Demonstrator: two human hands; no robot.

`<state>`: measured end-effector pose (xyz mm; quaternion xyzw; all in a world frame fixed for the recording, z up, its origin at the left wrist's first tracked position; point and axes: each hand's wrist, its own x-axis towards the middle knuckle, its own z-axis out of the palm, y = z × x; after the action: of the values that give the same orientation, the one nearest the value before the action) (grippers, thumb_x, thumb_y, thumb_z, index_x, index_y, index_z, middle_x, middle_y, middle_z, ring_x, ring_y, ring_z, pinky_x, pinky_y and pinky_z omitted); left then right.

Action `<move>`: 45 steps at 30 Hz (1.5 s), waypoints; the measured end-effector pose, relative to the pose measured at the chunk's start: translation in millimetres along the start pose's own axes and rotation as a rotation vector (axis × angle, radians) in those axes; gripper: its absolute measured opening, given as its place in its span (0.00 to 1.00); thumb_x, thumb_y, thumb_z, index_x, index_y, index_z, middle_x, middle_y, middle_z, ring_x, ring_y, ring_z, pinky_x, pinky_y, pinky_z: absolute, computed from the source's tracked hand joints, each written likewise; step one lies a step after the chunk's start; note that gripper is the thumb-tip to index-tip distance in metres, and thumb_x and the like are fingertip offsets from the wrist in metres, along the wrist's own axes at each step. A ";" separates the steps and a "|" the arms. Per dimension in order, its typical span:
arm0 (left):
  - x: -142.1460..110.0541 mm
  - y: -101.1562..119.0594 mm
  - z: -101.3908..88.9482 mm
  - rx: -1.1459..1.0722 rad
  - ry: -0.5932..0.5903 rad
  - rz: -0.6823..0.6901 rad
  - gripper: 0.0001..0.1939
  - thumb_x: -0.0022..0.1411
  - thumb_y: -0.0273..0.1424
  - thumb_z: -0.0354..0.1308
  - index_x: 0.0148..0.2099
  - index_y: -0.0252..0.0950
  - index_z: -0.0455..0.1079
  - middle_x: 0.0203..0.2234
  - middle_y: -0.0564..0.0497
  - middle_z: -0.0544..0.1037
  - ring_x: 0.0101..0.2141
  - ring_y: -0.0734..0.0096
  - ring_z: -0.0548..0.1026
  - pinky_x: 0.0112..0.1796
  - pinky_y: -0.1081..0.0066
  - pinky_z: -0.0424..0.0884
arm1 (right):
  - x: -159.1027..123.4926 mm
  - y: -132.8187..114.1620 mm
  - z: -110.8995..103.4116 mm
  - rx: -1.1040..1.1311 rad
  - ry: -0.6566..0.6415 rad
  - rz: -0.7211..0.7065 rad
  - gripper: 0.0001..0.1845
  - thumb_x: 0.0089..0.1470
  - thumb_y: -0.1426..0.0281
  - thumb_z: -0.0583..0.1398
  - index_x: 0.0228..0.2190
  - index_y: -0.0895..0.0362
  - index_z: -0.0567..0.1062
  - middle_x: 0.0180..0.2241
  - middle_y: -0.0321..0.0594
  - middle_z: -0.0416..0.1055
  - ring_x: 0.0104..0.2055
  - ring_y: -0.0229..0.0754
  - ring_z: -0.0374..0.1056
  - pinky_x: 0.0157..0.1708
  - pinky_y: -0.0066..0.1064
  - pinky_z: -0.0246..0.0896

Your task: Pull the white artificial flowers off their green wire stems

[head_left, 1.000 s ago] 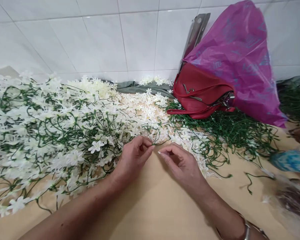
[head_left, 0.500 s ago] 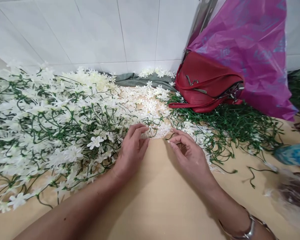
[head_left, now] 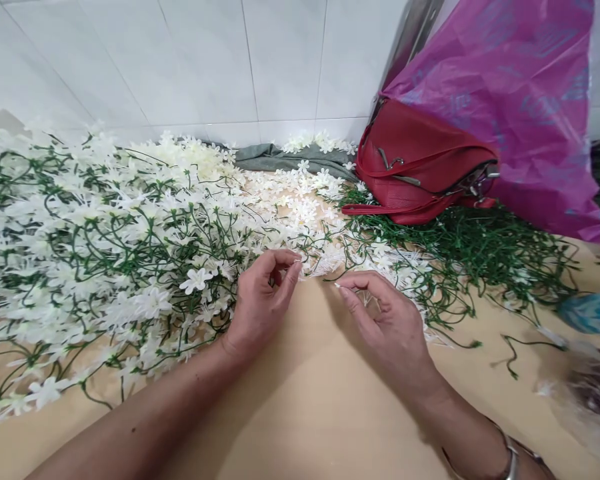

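Observation:
My left hand (head_left: 267, 287) is closed in a pinch, thumb against forefinger, at the edge of the white fibres. Whatever it pinches, if anything, is too small to make out. Opposite it, my right hand (head_left: 385, 317) pinches too, with a tiny white tip showing at the thumb and forefinger; its kind is unclear. Thin white stamen-like strands (head_left: 325, 261) lie just beyond both hands. Left of my left hand spreads a big heap of white artificial flowers (head_left: 195, 280) on curly green stems. Loose white blossoms (head_left: 300, 207) are scattered farther back.
A red handbag (head_left: 420, 160) sits on a pile of green stems (head_left: 490, 247) at the right, with a purple plastic bag (head_left: 540, 113) behind. A blue patterned object (head_left: 590, 312) and clear plastic wrap (head_left: 590, 393) lie far right. White tiles (head_left: 205, 67) rise behind the table (head_left: 300, 400).
My left thumb and forefinger have come together into a pinch. The right hand's fingers have curled in slightly. The view has shifted a little, so things sit slightly farther right.

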<state>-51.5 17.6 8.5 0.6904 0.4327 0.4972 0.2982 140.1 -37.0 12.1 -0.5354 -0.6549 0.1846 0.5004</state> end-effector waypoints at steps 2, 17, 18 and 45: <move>-0.9 4.1 -0.1 -0.187 -0.030 -0.096 0.06 0.71 0.34 0.60 0.42 0.36 0.71 0.34 0.49 0.80 0.34 0.71 0.78 0.36 0.73 0.73 | -0.2 -0.1 -0.6 0.014 0.014 0.019 0.05 0.65 0.71 0.60 0.35 0.51 0.76 0.35 0.37 0.77 0.40 0.44 0.73 0.44 0.34 0.67; -3.4 7.7 -2.9 -0.203 -0.289 0.040 0.10 0.63 0.23 0.61 0.46 0.38 0.77 0.42 0.45 0.84 0.40 0.67 0.81 0.44 0.67 0.78 | -1.1 3.3 -0.7 0.079 0.045 0.144 0.05 0.65 0.66 0.61 0.37 0.52 0.77 0.34 0.38 0.77 0.37 0.43 0.71 0.42 0.34 0.67; -4.4 9.4 -2.2 -0.163 -0.331 0.098 0.11 0.63 0.22 0.60 0.46 0.39 0.77 0.41 0.46 0.84 0.40 0.67 0.81 0.43 0.67 0.78 | -1.2 4.0 -0.5 0.087 0.049 0.147 0.05 0.65 0.66 0.61 0.37 0.52 0.77 0.34 0.38 0.77 0.37 0.43 0.71 0.43 0.34 0.66; 6.2 -0.4 8.2 0.643 -0.117 0.403 0.17 0.72 0.22 0.52 0.60 0.36 0.66 0.56 0.39 0.72 0.56 0.54 0.72 0.55 0.54 0.73 | 3.4 13.5 2.1 0.179 0.016 0.268 0.07 0.63 0.64 0.62 0.35 0.54 0.77 0.31 0.35 0.73 0.32 0.39 0.68 0.34 0.30 0.63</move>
<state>-43.1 23.5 8.1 0.8471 0.4043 0.3447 -0.0132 145.5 -28.5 2.2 -0.5726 -0.5544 0.3031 0.5224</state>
